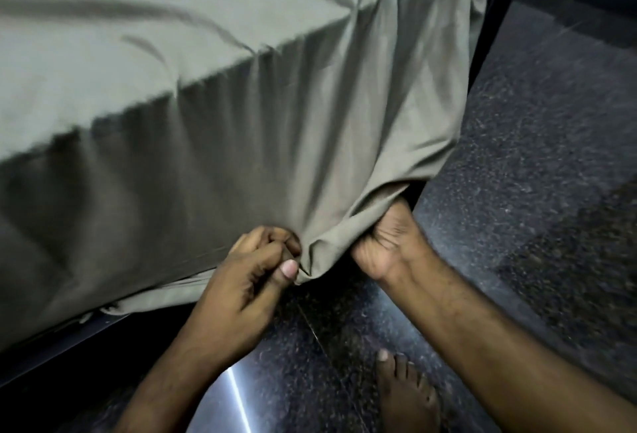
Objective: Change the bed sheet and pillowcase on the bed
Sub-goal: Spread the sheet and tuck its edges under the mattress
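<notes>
Both hands, left hand and right hand, grip the bed sheet corner.

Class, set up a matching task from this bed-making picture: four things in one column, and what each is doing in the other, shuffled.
1. left hand
2. right hand
3. bed sheet
4. bare foot

A. stands on the dark floor
B. drapes over the mattress corner
C. pinches a sheet fold
D. fingers hidden beneath the sheet

Pairs: 1-C, 2-D, 3-B, 4-A

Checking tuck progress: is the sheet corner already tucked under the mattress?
No, the sheet corner hangs loose, bunched between the left hand and right hand.
</notes>
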### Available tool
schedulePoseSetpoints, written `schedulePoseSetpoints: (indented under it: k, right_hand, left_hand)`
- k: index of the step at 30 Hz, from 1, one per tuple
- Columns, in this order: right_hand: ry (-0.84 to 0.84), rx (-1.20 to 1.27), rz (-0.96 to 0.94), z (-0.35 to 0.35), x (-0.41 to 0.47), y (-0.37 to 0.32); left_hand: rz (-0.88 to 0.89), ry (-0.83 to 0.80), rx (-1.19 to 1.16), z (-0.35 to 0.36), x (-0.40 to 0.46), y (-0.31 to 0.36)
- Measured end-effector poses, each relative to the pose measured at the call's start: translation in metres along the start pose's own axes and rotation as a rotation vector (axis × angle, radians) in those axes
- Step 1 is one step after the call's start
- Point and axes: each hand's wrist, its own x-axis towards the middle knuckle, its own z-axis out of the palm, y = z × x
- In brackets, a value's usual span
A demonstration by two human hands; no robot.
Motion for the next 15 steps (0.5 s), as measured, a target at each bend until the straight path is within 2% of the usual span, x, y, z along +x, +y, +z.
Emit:
schedulePoseSetpoints:
  k: [2,5,8,10,11,12,15]
  right_hand:
    - [-0.03,0.108,-0.057,-0.005,0.004,-0.008]
    - [0.064,0.145,-0.214,-0.028,0.014,-0.033]
    - [0.12,0.124,-0.524,-0.048,0.003,-0.048]
    - [0.123,-0.046,-0.744,-0.057,-0.01,-0.058]
    - [0.181,-0.181,-0.84,-0.061,-0.014,-0.062]
    - [0.311,-0.336,-0.887,-0.07,-0.01,-0.064]
    - [0.616,-0.541,-0.751,-0.115,0.022,-0.062]
  left_hand:
    - [0.0,0.003,0.066,0.002,0.003,-0.001]
    - [0.013,0.025,0.199,0.007,0.014,-0.007]
    - [-0.061,0.057,0.324,0.011,0.023,-0.006]
    - [-0.142,0.051,0.467,0.015,0.03,-0.001]
    - [-0.172,0.042,0.524,0.017,0.035,0.0]
    - [-0.177,0.033,0.559,0.021,0.039,0.0]
    - [-0.163,0.011,0.546,0.031,0.052,0.0]
